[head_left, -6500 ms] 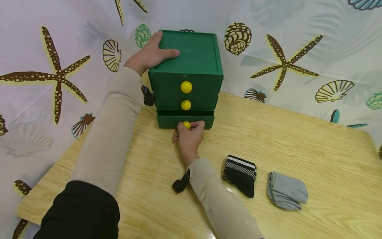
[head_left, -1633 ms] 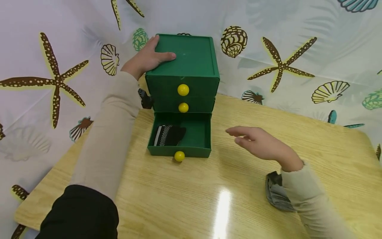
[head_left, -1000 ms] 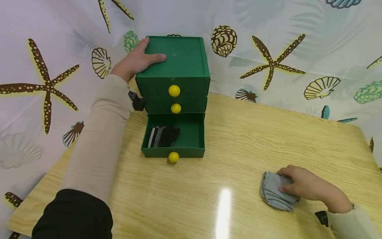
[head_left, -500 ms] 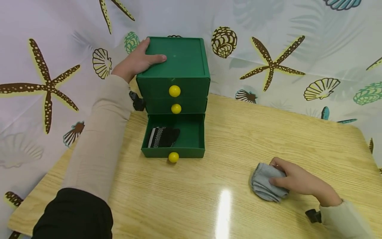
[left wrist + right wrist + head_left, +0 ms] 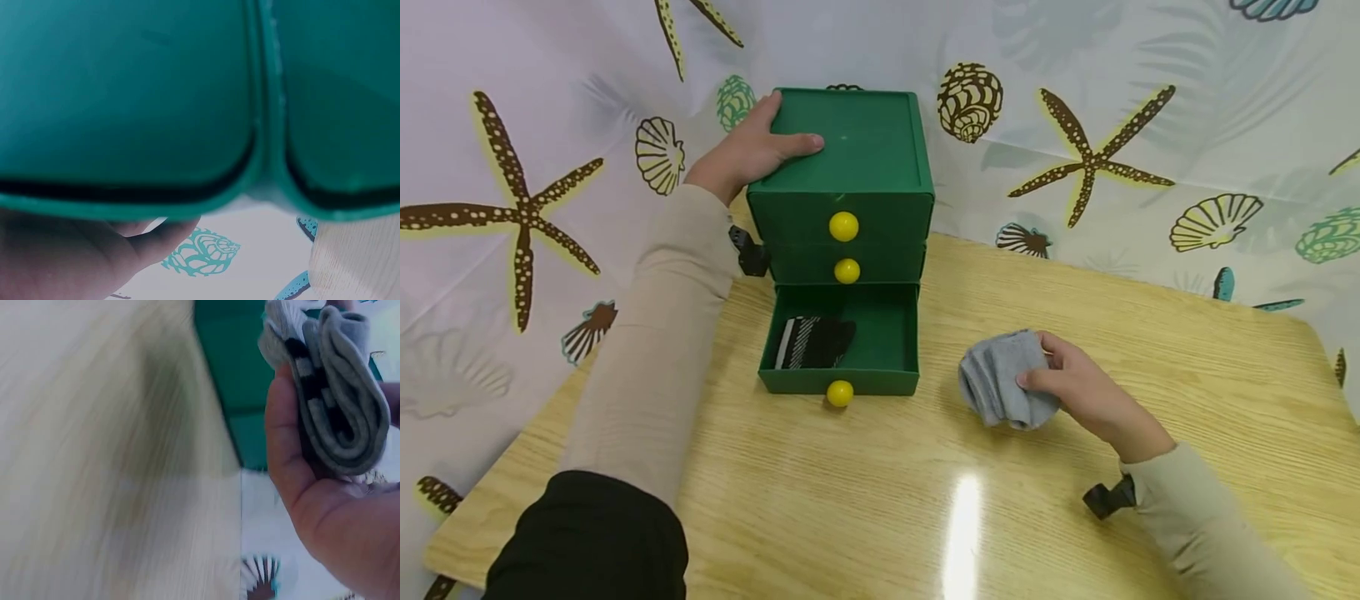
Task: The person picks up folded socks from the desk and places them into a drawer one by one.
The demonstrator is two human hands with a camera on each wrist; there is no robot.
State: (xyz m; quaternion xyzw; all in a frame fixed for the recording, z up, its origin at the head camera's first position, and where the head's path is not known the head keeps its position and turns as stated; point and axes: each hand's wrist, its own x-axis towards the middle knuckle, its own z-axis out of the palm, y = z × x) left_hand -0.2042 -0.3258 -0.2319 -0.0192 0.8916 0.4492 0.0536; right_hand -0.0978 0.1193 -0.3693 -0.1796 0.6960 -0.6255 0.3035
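Observation:
My left hand (image 5: 752, 152) rests on the top left edge of a green drawer cabinet (image 5: 857, 142), thumb lying across the top. In the left wrist view part of that hand (image 5: 75, 259) shows below the cabinet's side. The cabinet's bottom drawer (image 5: 887, 382) is pulled out, and a folded black sock (image 5: 820, 343) with white stripes lies in its left half. Right of the drawer, my right hand (image 5: 1078, 387) pinches a folded grey sock (image 5: 1003, 379) between thumb and fingers. Up close, the grey sock (image 5: 340, 406) shows a black-and-white checked band inside its fold.
Yellow knobs mark each drawer; the upper knob (image 5: 843, 227) and middle knob (image 5: 847, 271) sit on closed drawers. Everything stands on a wooden table (image 5: 760, 517) against a curtain (image 5: 880, 42) printed with shells and starfish.
The bottom drawer has come out further, and the black sock has gone from the table into it. My right hand has picked up the grey sock and carried it left toward the drawer.

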